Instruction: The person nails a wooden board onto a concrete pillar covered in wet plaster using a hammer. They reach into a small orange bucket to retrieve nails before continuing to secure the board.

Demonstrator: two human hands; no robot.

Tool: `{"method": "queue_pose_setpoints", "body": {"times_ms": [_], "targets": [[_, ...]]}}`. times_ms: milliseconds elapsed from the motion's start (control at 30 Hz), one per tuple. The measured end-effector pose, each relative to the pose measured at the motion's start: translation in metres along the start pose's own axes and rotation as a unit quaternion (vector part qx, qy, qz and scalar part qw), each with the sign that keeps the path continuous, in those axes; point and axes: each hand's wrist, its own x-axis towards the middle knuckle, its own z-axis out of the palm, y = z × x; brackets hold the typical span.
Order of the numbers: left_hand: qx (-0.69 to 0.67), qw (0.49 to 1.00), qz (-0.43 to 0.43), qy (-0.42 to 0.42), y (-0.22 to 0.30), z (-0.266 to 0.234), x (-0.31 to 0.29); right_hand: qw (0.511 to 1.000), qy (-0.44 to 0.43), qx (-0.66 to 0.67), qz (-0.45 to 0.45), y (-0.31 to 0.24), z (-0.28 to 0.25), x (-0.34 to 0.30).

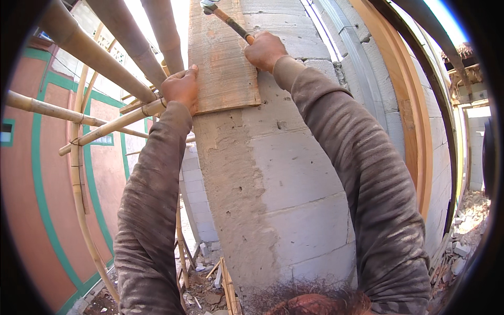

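Observation:
A wooden board stands upright against the face of a block wall, its lower end on a rough strip of mortar. My left hand grips the board's left edge near the bottom, thumb on its front. In my right hand is a hammer, held by its handle in front of the board's right side. The hammer's head points up and left, apart from my left hand. Whether a nail is under it I cannot tell.
Bamboo scaffold poles cross at the left, close to my left hand. Beyond them rises a pink wall with green bands. A wooden frame and a grey pipe stand at the right. Rubble lies on the ground.

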Motion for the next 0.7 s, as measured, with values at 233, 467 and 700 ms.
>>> {"method": "queue_pose_setpoints", "body": {"times_ms": [233,467,700], "targets": [[-0.030,0.999,-0.016,-0.012,0.005,0.004,-0.008,1.000,0.000,0.027,0.000,0.008,-0.003,0.001],[0.006,1.000,-0.027,-0.010,0.016,0.002,-0.009,0.997,-0.007,0.071,-0.012,0.010,-0.006,0.002],[0.050,0.997,-0.048,-0.014,0.026,0.003,-0.018,0.998,-0.015,0.068,-0.010,0.011,-0.008,-0.004]]}}
